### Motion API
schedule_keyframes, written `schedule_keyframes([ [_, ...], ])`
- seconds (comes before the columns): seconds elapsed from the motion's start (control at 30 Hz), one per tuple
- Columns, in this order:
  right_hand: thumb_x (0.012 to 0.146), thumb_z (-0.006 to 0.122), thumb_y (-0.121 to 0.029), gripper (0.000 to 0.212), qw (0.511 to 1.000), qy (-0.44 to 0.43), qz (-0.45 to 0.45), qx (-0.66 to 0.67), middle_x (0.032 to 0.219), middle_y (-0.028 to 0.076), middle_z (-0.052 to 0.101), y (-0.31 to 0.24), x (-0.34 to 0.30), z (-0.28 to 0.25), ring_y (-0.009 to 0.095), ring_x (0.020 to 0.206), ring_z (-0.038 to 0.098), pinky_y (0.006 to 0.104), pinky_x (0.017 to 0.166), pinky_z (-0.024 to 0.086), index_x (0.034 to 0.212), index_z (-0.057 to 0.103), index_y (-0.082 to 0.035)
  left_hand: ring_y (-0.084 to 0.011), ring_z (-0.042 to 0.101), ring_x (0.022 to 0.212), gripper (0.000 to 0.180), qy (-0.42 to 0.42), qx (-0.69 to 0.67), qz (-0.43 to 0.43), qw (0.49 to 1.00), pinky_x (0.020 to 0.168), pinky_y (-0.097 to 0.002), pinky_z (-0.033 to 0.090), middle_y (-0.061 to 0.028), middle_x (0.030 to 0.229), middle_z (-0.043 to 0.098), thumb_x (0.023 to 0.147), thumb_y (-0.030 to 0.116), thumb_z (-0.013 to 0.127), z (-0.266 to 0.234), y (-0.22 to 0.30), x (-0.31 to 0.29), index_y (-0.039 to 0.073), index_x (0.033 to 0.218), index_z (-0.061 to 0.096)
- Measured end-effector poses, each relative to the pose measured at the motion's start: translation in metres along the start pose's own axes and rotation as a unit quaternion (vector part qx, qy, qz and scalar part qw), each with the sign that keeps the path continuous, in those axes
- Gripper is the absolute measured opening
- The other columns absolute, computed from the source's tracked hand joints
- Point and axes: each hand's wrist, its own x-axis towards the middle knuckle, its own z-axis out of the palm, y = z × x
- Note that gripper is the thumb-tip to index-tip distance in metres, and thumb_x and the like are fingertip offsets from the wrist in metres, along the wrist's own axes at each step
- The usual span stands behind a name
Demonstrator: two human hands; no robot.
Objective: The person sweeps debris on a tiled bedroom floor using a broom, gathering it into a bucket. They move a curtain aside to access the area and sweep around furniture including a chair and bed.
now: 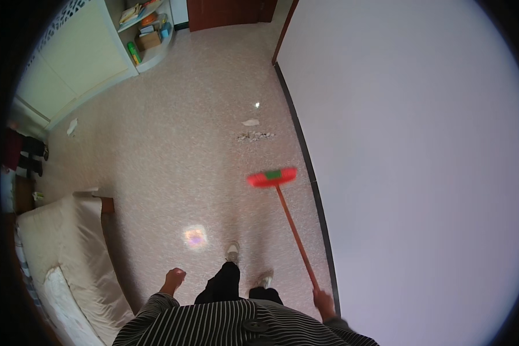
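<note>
My right hand [324,303] is closed round the upper end of a long-handled broom [294,230], low on the right beside the wall. The broom's red head with a green middle [272,177] is at the floor ahead of me, slightly blurred. Beyond it lies a strip of small pale debris [256,136], with a flat whitish scrap [251,122] just past that. My left hand [175,278] hangs at my left side with its fingers curled in; whether anything is inside them is hidden.
A white wall [409,161] with a dark skirting runs along my right. A beige-covered bed or sofa [69,242] stands at the left. Pale cabinets [81,63] and open shelves are far left, near a red-brown door [225,14]. Another person's legs [32,154] show at the left edge.
</note>
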Motion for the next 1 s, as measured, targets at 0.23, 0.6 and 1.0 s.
schedule_keyframes([
  [0.23,0.08,0.035,-0.045,0.052,0.993,-0.105,0.055,0.023,0.073,0.023,0.057,0.074,-0.027,0.015,0.038,0.072,0.056,0.0452,0.064,0.044,0.075,0.056,0.002,-0.0149,0.054,0.056,0.015,-0.023,-0.051,0.088,0.995,0.054,-0.0259,0.043,-0.0082,0.062,0.057,0.069,0.015,0.052,0.033,0.046,0.015,0.0,0.072,0.056],
  [0.6,0.082,0.031,-0.044,0.054,0.981,0.049,-0.172,0.073,0.069,0.022,0.056,-0.046,0.291,-0.093,0.038,0.069,0.055,0.0448,0.063,0.043,0.068,0.057,0.002,-0.0186,0.057,0.059,0.022,0.059,-0.05,-0.028,0.997,0.057,-0.0307,0.045,-0.0097,0.063,0.059,0.069,0.022,0.051,0.096,0.106,-0.02,0.002,0.075,0.058],
  [1.0,0.084,0.032,-0.037,0.036,0.976,0.003,-0.209,-0.066,0.065,0.013,0.056,0.106,0.214,-0.094,0.034,0.056,0.056,0.0436,0.049,0.046,0.083,0.052,-0.007,-0.0189,0.058,0.067,0.024,0.041,-0.158,0.046,0.985,0.062,-0.0298,0.044,-0.0098,0.069,0.059,0.073,0.024,0.05,0.185,0.211,-0.072,0.002,0.079,0.057],
])
